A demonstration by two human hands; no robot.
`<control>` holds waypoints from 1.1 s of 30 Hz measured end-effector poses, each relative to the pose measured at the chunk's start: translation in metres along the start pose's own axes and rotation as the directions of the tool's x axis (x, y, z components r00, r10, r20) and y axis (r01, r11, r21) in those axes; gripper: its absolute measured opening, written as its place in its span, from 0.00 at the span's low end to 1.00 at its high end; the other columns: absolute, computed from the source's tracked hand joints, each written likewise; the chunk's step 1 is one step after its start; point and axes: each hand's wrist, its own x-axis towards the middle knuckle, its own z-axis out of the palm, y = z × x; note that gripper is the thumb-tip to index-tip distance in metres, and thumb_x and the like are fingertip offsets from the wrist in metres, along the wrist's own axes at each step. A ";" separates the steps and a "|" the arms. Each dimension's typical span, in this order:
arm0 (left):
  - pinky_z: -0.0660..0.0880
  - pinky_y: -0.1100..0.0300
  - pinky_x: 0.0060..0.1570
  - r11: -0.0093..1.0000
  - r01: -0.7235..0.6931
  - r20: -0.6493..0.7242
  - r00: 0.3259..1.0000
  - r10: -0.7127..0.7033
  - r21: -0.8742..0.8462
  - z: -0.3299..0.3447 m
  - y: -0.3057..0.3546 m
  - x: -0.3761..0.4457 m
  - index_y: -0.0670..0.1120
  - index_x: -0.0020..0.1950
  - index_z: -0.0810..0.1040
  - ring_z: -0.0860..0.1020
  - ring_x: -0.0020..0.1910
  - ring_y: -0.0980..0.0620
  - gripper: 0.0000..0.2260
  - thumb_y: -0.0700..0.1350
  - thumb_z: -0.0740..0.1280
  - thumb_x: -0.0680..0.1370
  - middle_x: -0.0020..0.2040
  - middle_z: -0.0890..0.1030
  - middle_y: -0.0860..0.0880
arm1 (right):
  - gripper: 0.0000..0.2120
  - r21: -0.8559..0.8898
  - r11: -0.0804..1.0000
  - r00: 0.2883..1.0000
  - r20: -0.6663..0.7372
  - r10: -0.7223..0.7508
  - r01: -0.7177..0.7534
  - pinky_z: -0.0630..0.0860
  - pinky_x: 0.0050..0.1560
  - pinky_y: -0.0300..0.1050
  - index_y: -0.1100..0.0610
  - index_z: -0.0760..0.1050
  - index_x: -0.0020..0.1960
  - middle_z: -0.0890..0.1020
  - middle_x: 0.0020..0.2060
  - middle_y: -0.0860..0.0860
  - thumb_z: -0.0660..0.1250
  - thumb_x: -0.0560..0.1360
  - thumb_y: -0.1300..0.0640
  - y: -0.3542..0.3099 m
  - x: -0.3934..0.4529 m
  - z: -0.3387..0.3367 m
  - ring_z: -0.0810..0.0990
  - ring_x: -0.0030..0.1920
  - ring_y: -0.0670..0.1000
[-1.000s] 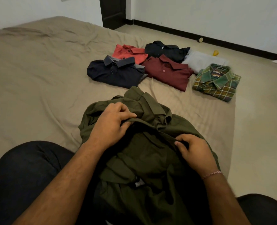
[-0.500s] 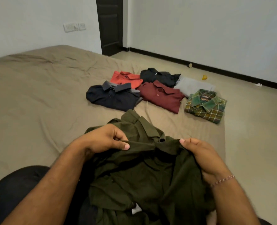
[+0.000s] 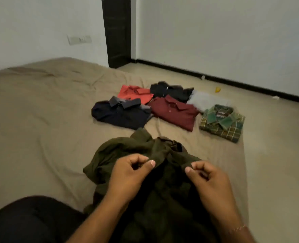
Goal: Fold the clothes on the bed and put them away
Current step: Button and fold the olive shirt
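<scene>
An olive green shirt (image 3: 127, 151) lies bunched on the tan bed (image 3: 40, 120) in front of my lap. My left hand (image 3: 129, 174) pinches its upper edge between thumb and fingers. My right hand (image 3: 208, 179) pinches the same edge a little to the right. Beyond it lie folded shirts: a navy one (image 3: 120, 114), an orange one (image 3: 136, 92), a maroon one (image 3: 175, 111), a black one (image 3: 171, 91), a pale grey one (image 3: 203, 100) and a green plaid one (image 3: 222, 123).
My dark-trousered knee (image 3: 27, 221) fills the lower left. The bed's right edge meets a beige floor (image 3: 277, 155) with small bits of litter near the black skirting. A dark door (image 3: 117, 32) stands at the far wall.
The view has tilted up. Both hands have lifted the shirt's upper edge and drawn closer together, now pinching it with curled fingers.
</scene>
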 end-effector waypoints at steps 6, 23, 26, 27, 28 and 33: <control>0.72 0.57 0.37 0.986 0.150 0.058 0.988 -0.146 -0.077 0.031 -0.053 -0.043 0.43 0.41 0.85 0.75 0.34 0.52 0.07 0.42 0.75 0.78 0.33 0.81 0.43 | 0.05 0.354 0.905 0.971 0.127 0.201 -0.234 0.75 0.49 0.58 0.59 0.82 0.42 0.80 0.38 0.68 0.73 0.78 0.61 0.057 -0.047 0.038 0.76 0.42 0.58; 0.74 0.64 0.35 0.993 -0.089 -0.026 0.996 0.087 -0.082 0.040 -0.046 -0.046 0.44 0.41 0.83 0.75 0.32 0.57 0.06 0.38 0.75 0.77 0.33 0.80 0.51 | 0.05 0.488 0.861 0.986 0.144 0.086 -0.147 0.84 0.53 0.51 0.56 0.86 0.46 0.87 0.45 0.59 0.75 0.71 0.59 0.064 -0.042 0.039 0.86 0.49 0.59; 0.75 0.63 0.35 0.991 -0.125 -0.023 0.992 0.123 -0.056 0.041 -0.048 -0.046 0.45 0.41 0.83 0.76 0.33 0.56 0.06 0.38 0.75 0.77 0.35 0.80 0.49 | 0.05 0.432 0.896 0.993 0.103 0.064 -0.102 0.84 0.56 0.56 0.61 0.85 0.50 0.87 0.46 0.58 0.73 0.75 0.64 0.066 -0.042 0.039 0.87 0.50 0.59; 0.75 0.62 0.35 0.990 -0.126 -0.017 0.992 0.125 -0.063 0.041 -0.048 -0.046 0.44 0.41 0.83 0.76 0.33 0.55 0.06 0.38 0.75 0.77 0.35 0.80 0.48 | 0.05 0.437 0.894 0.993 0.099 0.064 -0.102 0.83 0.56 0.57 0.61 0.84 0.50 0.87 0.46 0.58 0.73 0.75 0.64 0.067 -0.042 0.040 0.87 0.51 0.59; 0.76 0.61 0.35 0.990 -0.119 -0.009 0.993 0.118 -0.075 0.041 -0.049 -0.046 0.44 0.42 0.83 0.76 0.34 0.55 0.05 0.39 0.75 0.77 0.35 0.80 0.48 | 0.05 0.442 0.891 0.993 0.096 0.069 -0.105 0.83 0.57 0.59 0.61 0.84 0.50 0.87 0.47 0.59 0.73 0.75 0.64 0.068 -0.042 0.040 0.86 0.51 0.60; 0.75 0.63 0.35 0.994 -0.076 -0.037 0.997 0.074 -0.074 0.043 -0.052 -0.044 0.45 0.42 0.84 0.75 0.34 0.56 0.05 0.39 0.76 0.76 0.34 0.79 0.51 | 0.05 0.435 0.894 0.992 0.101 0.073 -0.110 0.83 0.57 0.57 0.61 0.84 0.51 0.87 0.47 0.58 0.73 0.75 0.65 0.069 -0.042 0.042 0.87 0.52 0.58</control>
